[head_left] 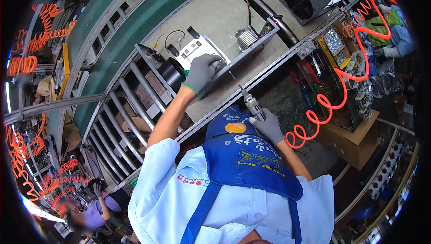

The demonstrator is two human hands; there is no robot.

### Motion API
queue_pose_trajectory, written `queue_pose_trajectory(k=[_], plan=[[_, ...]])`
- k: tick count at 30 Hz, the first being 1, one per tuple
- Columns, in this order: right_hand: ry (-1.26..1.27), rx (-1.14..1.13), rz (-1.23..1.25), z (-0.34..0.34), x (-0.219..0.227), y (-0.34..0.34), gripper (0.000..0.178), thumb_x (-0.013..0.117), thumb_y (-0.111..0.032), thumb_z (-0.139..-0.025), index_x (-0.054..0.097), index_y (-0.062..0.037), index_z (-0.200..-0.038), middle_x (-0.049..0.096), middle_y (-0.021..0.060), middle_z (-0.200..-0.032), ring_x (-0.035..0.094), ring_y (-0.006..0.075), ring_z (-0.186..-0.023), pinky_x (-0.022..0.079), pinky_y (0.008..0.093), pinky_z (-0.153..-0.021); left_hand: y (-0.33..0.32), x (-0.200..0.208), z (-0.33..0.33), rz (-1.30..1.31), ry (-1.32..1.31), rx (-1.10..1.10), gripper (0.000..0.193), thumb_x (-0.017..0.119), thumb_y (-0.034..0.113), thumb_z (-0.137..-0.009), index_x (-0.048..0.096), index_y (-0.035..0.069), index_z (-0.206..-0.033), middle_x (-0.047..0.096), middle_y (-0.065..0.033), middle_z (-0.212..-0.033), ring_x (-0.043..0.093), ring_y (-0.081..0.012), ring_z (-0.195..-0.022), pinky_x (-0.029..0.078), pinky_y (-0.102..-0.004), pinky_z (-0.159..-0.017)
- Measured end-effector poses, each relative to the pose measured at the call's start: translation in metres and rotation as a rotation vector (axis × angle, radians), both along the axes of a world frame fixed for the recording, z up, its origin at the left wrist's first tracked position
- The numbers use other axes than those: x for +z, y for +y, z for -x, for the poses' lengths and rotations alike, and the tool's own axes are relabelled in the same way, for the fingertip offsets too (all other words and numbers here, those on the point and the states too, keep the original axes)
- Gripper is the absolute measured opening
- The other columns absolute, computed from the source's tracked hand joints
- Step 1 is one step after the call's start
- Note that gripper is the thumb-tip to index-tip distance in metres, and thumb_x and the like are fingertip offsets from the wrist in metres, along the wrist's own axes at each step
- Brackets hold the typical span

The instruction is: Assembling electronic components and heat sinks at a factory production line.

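Note:
On the workbench lies a grey metal chassis (257, 46) with its near wall toward me. Inside it are a white panel (194, 48) with small dark parts, a black round duct (171, 73) and a finned silver cylinder (246, 38). My left hand (203, 71), in a grey glove, is over the panel's near corner at the chassis wall. Its fingers are bent together; whatever they pinch is hidden. My right hand (270, 128), also gloved, is wrapped round a power screwdriver (252, 103). The long bit points up toward the chassis wall, just right of my left hand.
An orange coiled air hose (330, 104) hangs at my right. Metal rollers (130, 91) lie left of the bench. A dark boxy unit with a round grille (300, 2) stands at the far right, with parts bins (334, 42) nearer. Other people work at far right and lower left.

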State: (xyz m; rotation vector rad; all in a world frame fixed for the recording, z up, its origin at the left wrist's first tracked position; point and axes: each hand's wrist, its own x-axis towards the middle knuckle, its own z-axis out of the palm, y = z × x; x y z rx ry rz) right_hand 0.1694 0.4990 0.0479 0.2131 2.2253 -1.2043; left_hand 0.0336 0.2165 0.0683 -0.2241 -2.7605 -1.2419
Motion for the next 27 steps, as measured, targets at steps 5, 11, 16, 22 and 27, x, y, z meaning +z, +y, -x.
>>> queue_pose_trajectory(k=[5, 11, 16, 22, 27], plan=[[0.008, 0.007, -0.008, 0.000, 0.001, 0.003, 0.044, 0.076, -0.035, -0.074, 0.063, -0.0028, -0.102, 0.069, 0.0161, -0.088, 0.068, 0.0283, -0.085, 0.052, 0.0379, -0.076, 0.002, -0.015, 0.039, 0.109, -0.656, -0.143, 0.022, 0.067, 0.016, -0.080, 0.073, 0.006, -0.099, 0.070, -0.0128, -0.076, 0.064, -0.0209, -0.060, 0.051, -0.0336, -0.060], [0.009, 0.021, -0.030, 0.000, 0.003, 0.002, 0.044, 0.076, -0.037, -0.073, 0.063, -0.0031, -0.099, 0.068, 0.0170, -0.085, 0.068, 0.0311, -0.083, 0.051, 0.0390, -0.074, 0.003, -0.026, 0.045, 0.079, -0.792, -0.119, 0.024, 0.068, 0.020, -0.078, 0.074, 0.003, -0.095, 0.066, -0.0069, -0.066, 0.057, -0.0125, -0.052, 0.046, -0.0290, -0.049], [0.034, 0.019, -0.036, -0.001, 0.003, 0.000, 0.044, 0.075, -0.038, -0.073, 0.062, -0.0039, -0.098, 0.067, 0.0180, -0.084, 0.067, 0.0326, -0.082, 0.051, 0.0398, -0.072, -0.001, -0.039, 0.036, 0.001, -0.749, -0.066, 0.025, 0.066, 0.019, -0.078, 0.075, 0.006, -0.097, 0.068, -0.0054, -0.068, 0.056, -0.0103, -0.054, 0.046, -0.0272, -0.052], [0.067, 0.021, -0.058, -0.002, 0.003, -0.002, 0.042, 0.075, -0.036, -0.073, 0.062, -0.0043, -0.096, 0.066, 0.0174, -0.084, 0.067, 0.0329, -0.082, 0.050, 0.0408, -0.073, 0.000, -0.045, 0.031, -0.006, -0.686, -0.046, 0.029, 0.061, 0.017, -0.074, 0.075, 0.007, -0.098, 0.072, -0.0144, -0.086, 0.067, -0.0220, -0.076, 0.053, -0.0323, -0.072], [0.073, 0.022, -0.076, -0.001, 0.002, -0.003, 0.039, 0.075, -0.035, -0.073, 0.062, -0.0049, -0.095, 0.066, 0.0163, -0.084, 0.066, 0.0321, -0.080, 0.050, 0.0407, -0.072, 0.000, -0.028, 0.017, -0.092, -0.577, -0.087, 0.028, 0.060, 0.021, -0.082, 0.071, 0.005, -0.102, 0.071, -0.0178, -0.088, 0.067, -0.0233, -0.079, 0.051, -0.0351, -0.073]])
